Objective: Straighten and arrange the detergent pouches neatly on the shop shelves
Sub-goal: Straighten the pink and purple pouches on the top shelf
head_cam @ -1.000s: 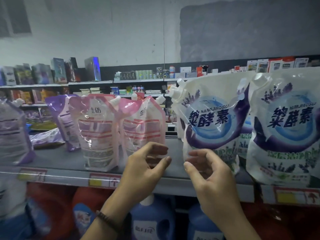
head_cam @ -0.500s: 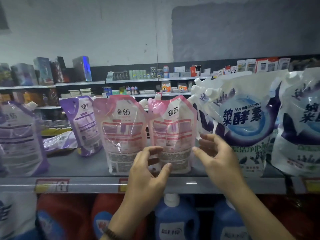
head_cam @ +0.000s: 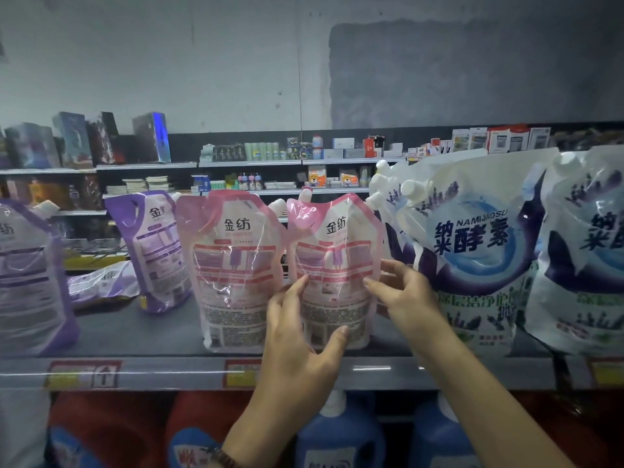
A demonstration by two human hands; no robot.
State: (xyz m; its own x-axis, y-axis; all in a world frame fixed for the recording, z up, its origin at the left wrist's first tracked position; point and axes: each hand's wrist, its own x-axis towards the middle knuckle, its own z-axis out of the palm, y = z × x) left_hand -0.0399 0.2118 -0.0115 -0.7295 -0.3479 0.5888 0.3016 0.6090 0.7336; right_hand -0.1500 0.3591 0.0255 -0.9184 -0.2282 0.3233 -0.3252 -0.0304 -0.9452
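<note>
Head view, single frame, dim shop aisle.

Task item: the right pink pouch stands upright on the grey shelf, a little right of frame centre, near the front edge. Its spout cap points to the upper left.

Left hand: comes up from bottom centre, back of hand toward me. The thumb lies across the pouch's lower front and the forefinger runs up its left edge, so the fingers are spread in a fork that grips the lower left corner. I cannot tell how the other fingers lie. A beaded bracelet sits on that wrist.

Right hand: enters from lower right. The thumb presses the pouch's front by its right edge and the forefinger goes just behind that edge, a pinch on the side seam.

Neighbours on the same shelf:
- left pink pouch, upright, touching or nearly touching the held one.
- purple pouch, upright, leaning slightly, further left.
- flat purple pouch, lying down behind it.
- large purple pouch, cut off by the left edge of the frame.
- white pouch with blue swirl, just right of the right hand; another white pouch at the right edge of the frame.

Price labels run along the shelf's front strip. Below it stand blue bottles and red containers. Boxed goods fill the far shelves, upper left.
</note>
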